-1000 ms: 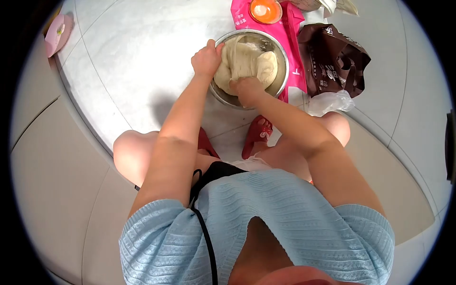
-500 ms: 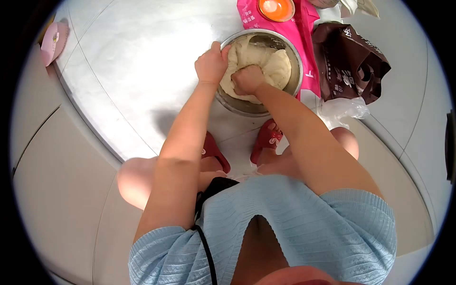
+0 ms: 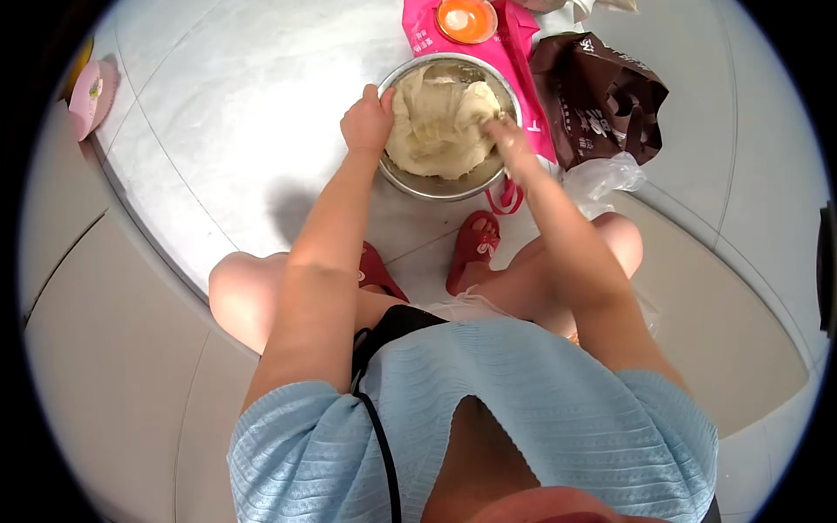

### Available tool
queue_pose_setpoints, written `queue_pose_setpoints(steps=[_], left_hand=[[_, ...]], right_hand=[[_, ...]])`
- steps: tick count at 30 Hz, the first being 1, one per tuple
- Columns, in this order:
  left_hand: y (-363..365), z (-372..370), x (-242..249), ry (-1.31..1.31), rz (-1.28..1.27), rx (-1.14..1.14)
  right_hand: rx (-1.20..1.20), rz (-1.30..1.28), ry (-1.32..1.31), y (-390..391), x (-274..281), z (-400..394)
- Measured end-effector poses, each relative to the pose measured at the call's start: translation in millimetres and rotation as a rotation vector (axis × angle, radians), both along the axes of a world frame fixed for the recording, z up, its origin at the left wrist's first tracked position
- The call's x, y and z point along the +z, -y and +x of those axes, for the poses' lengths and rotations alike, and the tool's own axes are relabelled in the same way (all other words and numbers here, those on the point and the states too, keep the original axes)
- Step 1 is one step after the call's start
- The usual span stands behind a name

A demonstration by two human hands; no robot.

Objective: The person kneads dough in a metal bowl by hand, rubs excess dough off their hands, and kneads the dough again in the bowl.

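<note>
Since the earlier frame the right hand [image 3: 510,139] has slid off the middle of the dough [image 3: 436,126] over to the right side of the bowl [image 3: 432,185], where its fingers now curl loosely into the dough's edge by the rim. The left hand [image 3: 366,124] is clamped on the bowl's left rim, fingers closed over the edge, steadying it. Bowl and dough sit on the floor in the upper middle of the frame, just above the red slippers [image 3: 473,248]. A pink bag [image 3: 514,52] and a brown bag [image 3: 602,100] are upper right. To knead well here I'd say: pin the bowl firmly, scoop from the edge, fold toward the centre.
</note>
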State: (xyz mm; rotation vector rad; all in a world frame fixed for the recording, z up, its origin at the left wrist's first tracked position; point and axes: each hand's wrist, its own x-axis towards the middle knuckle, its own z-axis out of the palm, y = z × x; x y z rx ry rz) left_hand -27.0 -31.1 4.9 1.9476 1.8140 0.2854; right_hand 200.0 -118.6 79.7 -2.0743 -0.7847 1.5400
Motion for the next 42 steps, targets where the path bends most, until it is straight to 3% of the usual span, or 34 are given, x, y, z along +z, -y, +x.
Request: queue_pose_setpoints(steps=[2,6,10,12,13,14,17,21,24,27,30,33,36,40,42], left_hand=[[1.1,-0.5,-0.9,-0.002,-0.006,-0.013],[-3.5,-1.8,-7.6,0.037,0.023,-0.057],[-7.3,0.4,-4.2,0.04,0.059,-0.079],[-7.4,3.6,2.5,0.049,-0.017,-0.024],[-6.5,5.3,0.3,0.036,-0.014,-0.011],[-5.7,6.7,-0.8,0.038,-0.007,-0.017],[-2.1,9.0,-1.8,-0.025,0.061,0.01],[5.8,10.8,2.4,-0.009,-0.016,0.104],[9.6,13.5,3.5,-0.014,-0.044,0.087],[11.3,13.4,2.7,-0.01,-0.06,0.063],[10.6,13.3,1.1,0.012,-0.049,0.054],[8.8,13.9,0.0,0.022,-0.056,0.047],[5.6,10.6,-1.1,0.009,-0.066,0.04],[-6.4,14.0,-1.9,0.043,-0.016,0.019],[-10.4,15.1,-0.2,0.01,-0.021,0.019]], right_hand=[[-0.275,-0.026,-0.275,-12.7,-22.1,6.7],[-0.324,-0.155,-0.246,-21.7,-88.3,17.1],[-0.466,-0.005,-0.418,-19.2,-143.7,29.0],[-0.331,-0.123,-0.398,-31.4,-140.9,35.3],[-0.327,-0.145,-0.136,-43.2,-86.8,14.5],[-0.333,-0.137,-0.135,-39.5,-88.2,9.6],[0.838,0.531,0.777,-22.3,-71.3,-7.3],[0.579,0.4,0.66,-8.3,-11.7,-67.3],[0.746,0.334,0.665,-1.4,2.2,-90.0],[1.025,0.068,0.623,-5.6,-7.1,-107.0],[1.191,-0.033,0.555,-24.5,-23.7,-112.6],[1.043,-0.144,0.647,-45.0,-46.4,-123.5],[1.043,-0.242,0.638,-64.3,-63.1,-124.7],[1.08,-0.235,0.564,-75.5,-61.1,-106.8],[1.165,-0.071,0.503,-75.2,-55.6,-95.0]])
